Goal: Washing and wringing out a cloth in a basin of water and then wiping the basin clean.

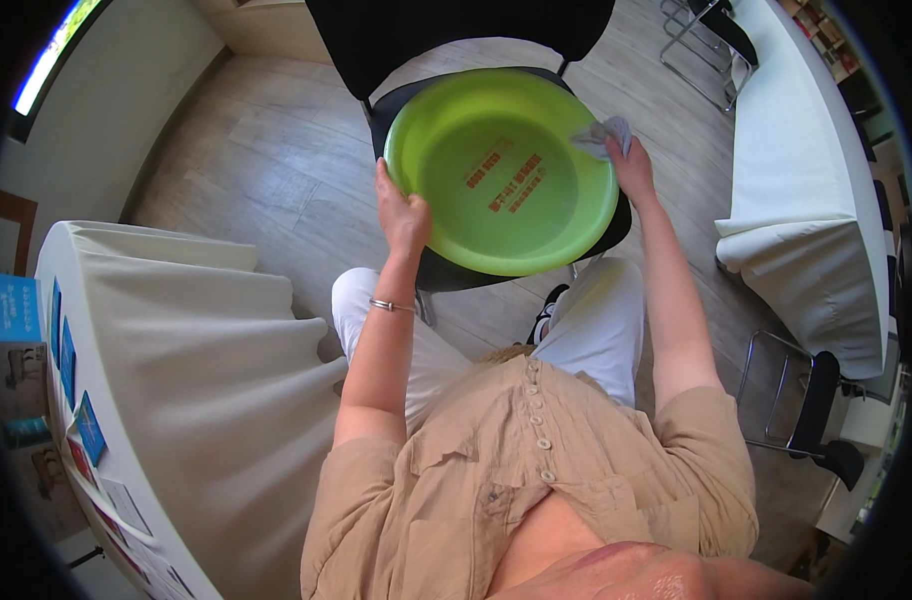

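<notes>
A green plastic basin (501,217) rests on the black seat of a chair (456,279) in front of me. Red printed writing shows on its floor. My left hand (405,214) grips the basin's left rim, thumb on the near side and fingers along the outer wall. At the upper right of the rim, my right hand (630,161) holds a crumpled grey-white cloth (612,136), part of which lies over the basin's inner edge.
A table with a white cloth (185,315) stands close on my left, bearing blue packets (88,427) and cartons (24,375). Another cloth-covered table (793,150) runs along the right. Black chairs with metal frames (808,405) stand near it. The chair's black backrest (463,26) rises behind the basin.
</notes>
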Action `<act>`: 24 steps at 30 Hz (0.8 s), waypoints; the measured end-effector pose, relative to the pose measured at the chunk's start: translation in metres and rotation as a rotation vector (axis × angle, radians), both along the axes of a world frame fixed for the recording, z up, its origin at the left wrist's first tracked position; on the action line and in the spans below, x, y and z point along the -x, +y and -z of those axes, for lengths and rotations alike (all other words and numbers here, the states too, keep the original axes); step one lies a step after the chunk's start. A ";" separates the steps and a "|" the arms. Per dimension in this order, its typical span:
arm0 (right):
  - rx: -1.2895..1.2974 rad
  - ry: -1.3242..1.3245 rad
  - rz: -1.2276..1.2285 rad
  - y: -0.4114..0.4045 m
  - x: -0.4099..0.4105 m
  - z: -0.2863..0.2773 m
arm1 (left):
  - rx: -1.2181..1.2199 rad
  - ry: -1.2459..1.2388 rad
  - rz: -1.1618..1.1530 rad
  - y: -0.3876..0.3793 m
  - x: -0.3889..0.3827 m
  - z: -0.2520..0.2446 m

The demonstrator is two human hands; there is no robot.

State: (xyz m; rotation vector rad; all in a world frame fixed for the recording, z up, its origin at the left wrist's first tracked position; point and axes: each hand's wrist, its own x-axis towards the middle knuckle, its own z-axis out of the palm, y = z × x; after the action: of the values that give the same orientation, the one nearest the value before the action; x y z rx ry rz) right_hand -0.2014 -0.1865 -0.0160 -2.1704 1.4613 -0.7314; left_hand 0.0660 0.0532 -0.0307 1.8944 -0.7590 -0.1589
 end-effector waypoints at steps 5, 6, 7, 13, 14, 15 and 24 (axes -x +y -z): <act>0.092 -0.086 -0.033 0.042 0.010 -0.002 | 0.011 0.050 -0.029 0.000 0.004 -0.007; 0.077 -0.061 -0.029 0.037 0.014 0.001 | 0.024 0.004 -0.025 0.000 0.004 -0.008; 0.061 -0.037 -0.028 0.032 0.016 0.002 | 0.023 0.007 -0.025 0.000 0.002 -0.008; 0.116 0.020 -0.076 -0.041 -0.024 0.005 | 0.016 0.035 0.009 0.002 0.003 -0.012; 0.071 -0.023 -0.124 -0.056 -0.028 0.006 | 0.011 0.025 0.009 -0.001 0.004 -0.011; 0.027 -0.068 -0.182 -0.061 -0.034 0.006 | 0.006 0.012 0.000 -0.001 0.002 -0.011; 0.133 -0.206 -0.109 -0.006 0.004 0.018 | -0.006 0.096 -0.110 -0.004 0.007 -0.008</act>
State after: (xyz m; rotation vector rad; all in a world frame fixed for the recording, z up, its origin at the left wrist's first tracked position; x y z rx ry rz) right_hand -0.2059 -0.1924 -0.0341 -2.1772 1.2123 -1.0050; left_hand 0.0591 0.0492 -0.0226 1.9150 -0.5887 -0.1816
